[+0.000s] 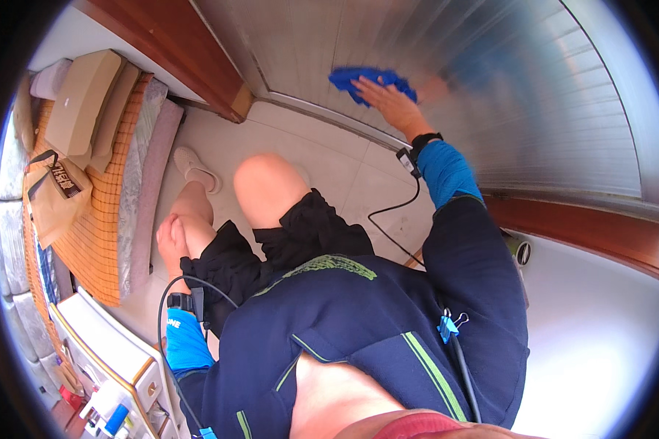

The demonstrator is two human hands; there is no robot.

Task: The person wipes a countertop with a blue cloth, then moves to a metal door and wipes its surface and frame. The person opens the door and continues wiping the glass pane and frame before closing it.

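My right hand [387,101] presses a crumpled blue cloth [370,77] against a shiny ribbed metal door panel [302,49]. The fingers lie nearly flat over the cloth, and the panel shows a blurred blue reflection of the sleeve. A black strap with a small cabled device [406,161] sits at that wrist. On the other side, my left hand [171,241] rests over my own bent leg near the knee, with no object seen in it. A black watch-like band [181,302] is around the left wrist.
Wooden door frame [197,60] borders the panel. At left, a bed with a woven mat [96,241] bears flattened cardboard [85,104] and a paper bag [57,192]. A white cabinet [110,335] stands near my left elbow. Black cables [392,208] run along both arms.
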